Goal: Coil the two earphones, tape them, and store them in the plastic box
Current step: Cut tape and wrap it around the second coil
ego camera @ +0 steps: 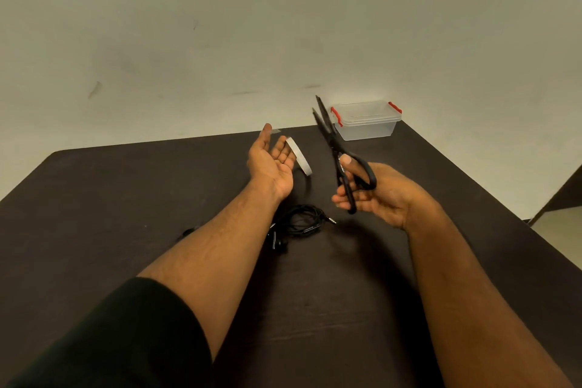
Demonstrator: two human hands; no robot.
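Note:
My left hand (272, 164) is raised palm up, and a white tape roll (299, 156) hangs on its fingers. A short strip of tape (276, 131) sticks out at the thumb tip. My right hand (374, 192) grips black scissors (338, 151) by the handles, their blades parted and pointing away. A coiled black earphone (304, 220) lies on the table below both hands, with its earbuds (278, 244) beside my left forearm. A bit of a second black cable (188, 232) shows left of that forearm. The clear plastic box (365, 124) with red clips stands at the far right corner.
The dark table (126, 198) ends at a pale wall (220, 41) behind. Its right edge (504, 198) runs diagonally down toward me, with floor beyond it.

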